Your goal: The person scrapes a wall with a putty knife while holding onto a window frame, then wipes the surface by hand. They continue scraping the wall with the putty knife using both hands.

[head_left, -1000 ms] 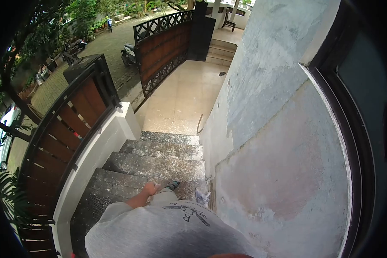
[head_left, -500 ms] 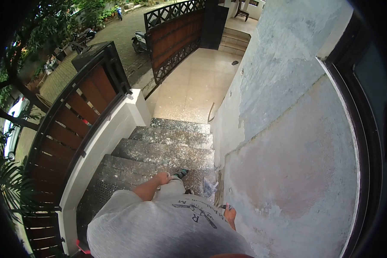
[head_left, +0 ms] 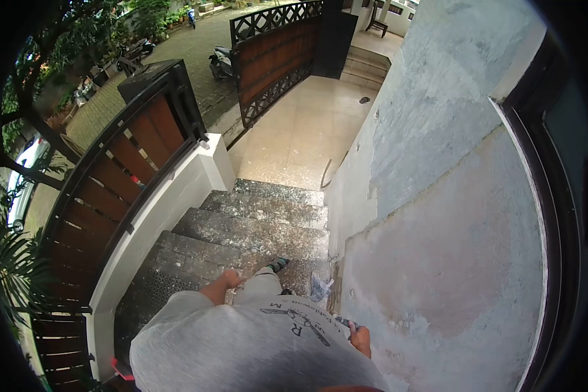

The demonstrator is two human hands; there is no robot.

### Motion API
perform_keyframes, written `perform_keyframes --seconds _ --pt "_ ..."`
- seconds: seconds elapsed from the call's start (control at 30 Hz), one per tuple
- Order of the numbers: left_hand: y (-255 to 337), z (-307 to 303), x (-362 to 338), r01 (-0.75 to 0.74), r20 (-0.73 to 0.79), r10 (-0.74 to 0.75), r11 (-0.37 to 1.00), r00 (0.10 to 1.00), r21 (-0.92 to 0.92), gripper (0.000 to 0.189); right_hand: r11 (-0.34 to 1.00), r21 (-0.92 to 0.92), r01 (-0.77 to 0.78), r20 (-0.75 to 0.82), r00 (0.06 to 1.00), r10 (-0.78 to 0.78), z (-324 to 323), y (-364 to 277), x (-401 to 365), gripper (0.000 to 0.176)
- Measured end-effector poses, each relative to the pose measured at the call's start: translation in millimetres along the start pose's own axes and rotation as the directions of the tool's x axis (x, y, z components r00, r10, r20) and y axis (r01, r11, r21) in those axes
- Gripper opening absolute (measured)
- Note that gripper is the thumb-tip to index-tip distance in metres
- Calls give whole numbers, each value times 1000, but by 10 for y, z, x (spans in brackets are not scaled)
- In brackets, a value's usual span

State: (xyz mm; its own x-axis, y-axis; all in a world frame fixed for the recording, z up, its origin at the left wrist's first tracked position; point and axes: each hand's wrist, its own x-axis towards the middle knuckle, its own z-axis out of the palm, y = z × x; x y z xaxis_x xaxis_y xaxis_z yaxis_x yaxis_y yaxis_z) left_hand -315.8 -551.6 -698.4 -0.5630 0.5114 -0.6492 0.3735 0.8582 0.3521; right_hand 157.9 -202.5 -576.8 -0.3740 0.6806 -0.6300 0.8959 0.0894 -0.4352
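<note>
My left hand (head_left: 230,278) hangs over the steps beside my left leg, in light shorts (head_left: 261,285). Its fingers look curled, and what they hold, if anything, is hidden. My right hand (head_left: 359,340) is low by the wall, closed around a small dark grey object (head_left: 347,322) whose kind I cannot make out. A foot in a green-and-dark sandal (head_left: 279,264) stands on a step ahead. Near the wall, a crumpled clear plastic bag (head_left: 320,287) lies on the steps (head_left: 268,228), apart from both hands.
A rough grey wall (head_left: 438,228) runs along the right. On the left is a low white wall (head_left: 176,209) topped by a wood-and-metal fence (head_left: 124,163). Below are a tiled landing (head_left: 294,130), an open gate (head_left: 274,62) and a parked scooter (head_left: 221,62).
My left hand has swung back left and slightly down. My right hand has moved out right and down, showing more of itself and the grey object. The view has shifted slightly.
</note>
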Motion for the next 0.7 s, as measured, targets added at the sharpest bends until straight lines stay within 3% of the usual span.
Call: perform_keyframes --seconds 0.03,0.07,0.13,0.23,0.33,0.4,0.43,0.5,0.63,0.7 --pt "-43 -19 -16 -4 2 4 1000 1000 3 64 973 -217 -74 -247 969 18 7 126 67 46" --pt "-76 -26 -9 -16 17 16 1000 1000 23 65 896 -399 -195 -478 878 -21 3 167 83 46" --pt "-49 -26 82 -32 25 31 999 999 38 67 912 -359 -197 -491 871 -5 -44 226 121 48" --pt "13 -77 194 -111 41 106 986 993 123 64 894 -428 -130 -431 899 -76 -45 239 97 48" --pt "281 -84 271 -136 -55 136 991 989 -4 62 895 -381 -232 -473 881 28 -184 -19 -89 49" --pt "462 -160 324 -174 -47 169 974 984 -146 59 911 -412 4 -238 965 -112 -256 49 -58 44" --pt "565 -227 261 -177 -41 173 975 984 -137 59 915 -404 -3 -239 965 -103 -263 75 -48 44" --pt "777 -350 126 -221 -92 209 962 974 -162 58 824 -540 -169 -353 935 -40 -280 157 -37 50" --pt "922 -478 284 -263 -184 220 928 958 -262 55 827 -536 -171 -426 900 -90 -264 149 -41 50" --pt "1044 -646 385 -324 -331 211 884 920 -337 55 994 -105 -17 -10 1000 16 -402 52 -53 51"
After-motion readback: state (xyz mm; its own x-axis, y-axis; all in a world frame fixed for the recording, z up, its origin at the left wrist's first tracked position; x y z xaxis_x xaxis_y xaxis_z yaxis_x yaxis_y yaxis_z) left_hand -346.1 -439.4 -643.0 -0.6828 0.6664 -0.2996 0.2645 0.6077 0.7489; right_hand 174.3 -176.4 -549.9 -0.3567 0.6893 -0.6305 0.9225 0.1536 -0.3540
